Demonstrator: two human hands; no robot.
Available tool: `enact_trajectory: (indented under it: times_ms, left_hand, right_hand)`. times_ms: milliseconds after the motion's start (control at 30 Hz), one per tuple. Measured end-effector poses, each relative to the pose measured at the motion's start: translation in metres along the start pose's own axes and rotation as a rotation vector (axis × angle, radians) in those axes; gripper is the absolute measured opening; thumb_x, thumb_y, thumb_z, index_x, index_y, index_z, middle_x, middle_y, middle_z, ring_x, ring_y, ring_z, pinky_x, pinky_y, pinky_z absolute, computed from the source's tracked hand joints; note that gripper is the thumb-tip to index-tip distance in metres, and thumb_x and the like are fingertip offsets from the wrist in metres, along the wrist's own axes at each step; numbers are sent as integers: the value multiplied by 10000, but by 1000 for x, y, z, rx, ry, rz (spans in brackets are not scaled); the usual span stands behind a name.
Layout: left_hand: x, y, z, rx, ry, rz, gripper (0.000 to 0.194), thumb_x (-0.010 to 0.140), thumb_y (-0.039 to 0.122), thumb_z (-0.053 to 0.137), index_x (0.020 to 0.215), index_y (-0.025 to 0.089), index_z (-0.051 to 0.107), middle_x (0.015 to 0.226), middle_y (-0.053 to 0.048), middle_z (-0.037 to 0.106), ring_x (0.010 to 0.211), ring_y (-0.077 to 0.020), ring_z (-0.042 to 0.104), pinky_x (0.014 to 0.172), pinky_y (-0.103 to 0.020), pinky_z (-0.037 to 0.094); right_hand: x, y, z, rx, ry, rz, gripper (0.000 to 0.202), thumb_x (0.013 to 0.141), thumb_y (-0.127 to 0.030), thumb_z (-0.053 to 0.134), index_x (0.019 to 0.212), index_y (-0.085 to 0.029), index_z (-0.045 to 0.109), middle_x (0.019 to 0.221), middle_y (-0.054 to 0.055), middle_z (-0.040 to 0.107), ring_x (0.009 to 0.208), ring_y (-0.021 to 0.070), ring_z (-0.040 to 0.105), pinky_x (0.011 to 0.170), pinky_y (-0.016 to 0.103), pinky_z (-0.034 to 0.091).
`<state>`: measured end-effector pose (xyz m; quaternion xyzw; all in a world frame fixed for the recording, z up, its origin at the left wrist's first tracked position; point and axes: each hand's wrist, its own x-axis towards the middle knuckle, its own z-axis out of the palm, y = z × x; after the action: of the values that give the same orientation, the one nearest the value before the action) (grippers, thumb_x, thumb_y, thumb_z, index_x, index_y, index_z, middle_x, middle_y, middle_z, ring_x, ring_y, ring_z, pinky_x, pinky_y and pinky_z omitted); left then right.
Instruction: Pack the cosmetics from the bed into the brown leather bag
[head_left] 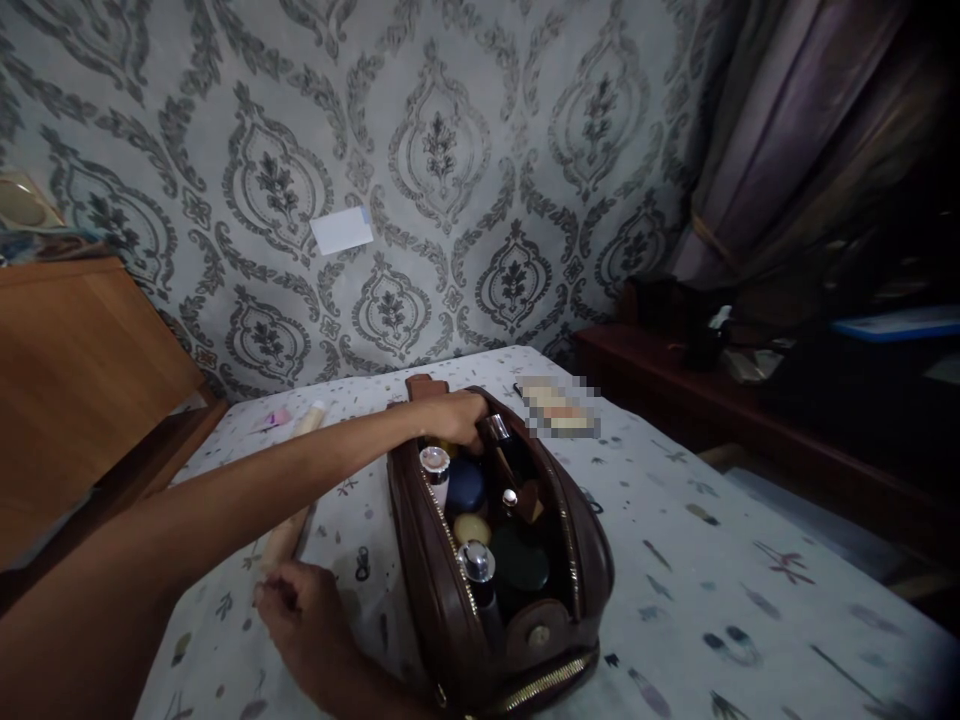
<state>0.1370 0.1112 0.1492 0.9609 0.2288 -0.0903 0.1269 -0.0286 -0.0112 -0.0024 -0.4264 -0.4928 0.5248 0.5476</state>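
Observation:
A dark brown cosmetic bag (424,560) stands unzipped on the bed, its gold-toothed zipper spread wide. My left hand (459,415) reaches into its far end; its fingertips are hidden inside. Near that hand are a bottle with a shiny silver cap (496,428) and a bottle with a clear, silver-ringed cap (435,460). Further in lie a dark blue round item (466,487), a yellowish round item (472,530), a dark green round item (523,558) and a silver-capped bottle (477,562). Left of the bag, my right hand (304,620) is curled closed beside a long beige tube-like item (285,540), contents hidden.
A patterned white sheet (675,620) covers the bed. A small pink packet (271,420) lies at the far left, and a blurred-out flat item (559,407) beyond the bag. Wooden furniture (82,380) flanks the left; a dark red ledge (645,385) runs right.

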Motion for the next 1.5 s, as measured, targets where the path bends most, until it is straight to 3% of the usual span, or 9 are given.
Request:
enact_trajectory:
  times_ms: [100,267,500,700,800,1133,1500]
  left_hand:
    - [-1,3,-1,150,-36,23,174,697,244,735,833,135,730,762,-2,696,739,-160,629,613,-213,430]
    - [1,3,-1,157,-47,37,272,710,229,743,954,110,725,870,-24,721,768,-148,629,612,-199,423]
    - [4,-10,6,-62,-63,61,199,658,194,773,830,105,725,801,-7,715,745,-150,626,638,-198,454]
    - [11,-17,20,-605,-157,104,158,627,77,756,757,108,671,709,18,671,667,-118,607,647,-215,502]
    - [12,-19,23,-752,-192,107,166,600,66,774,714,119,666,642,38,650,640,-110,602,657,-220,511]
    - [9,-22,14,-845,-351,19,274,518,68,836,759,130,721,718,9,729,725,-134,665,722,-241,546]
    - [10,-24,14,-840,-347,14,168,579,94,790,728,121,718,724,-10,726,723,-136,659,788,-275,547]
  right_hand:
    - [0,0,-1,8,-11,-4,307,819,-373,633,600,-170,563,553,-49,439,569,100,396,519,215,285]
    - [0,1,-1,34,-17,8,281,818,-357,625,612,-174,572,566,-45,455,566,100,405,518,219,283]
    - [0,1,-1,43,-21,-7,275,825,-364,609,625,-175,594,553,-44,443,567,106,398,520,222,291]
    - [1,-1,-1,24,-18,-8,263,816,-330,601,606,-179,553,545,-48,421,550,101,381,513,227,269]
    - [1,-3,-2,17,-15,-15,255,814,-311,597,602,-180,539,551,-49,419,556,100,383,521,226,276]
    - [1,2,-1,35,-2,-10,243,814,-343,614,640,-176,589,563,-42,458,572,109,420,529,218,312]
    - [0,-11,-2,20,-15,20,222,793,-226,565,592,-186,480,543,-57,414,552,95,383,517,228,273]
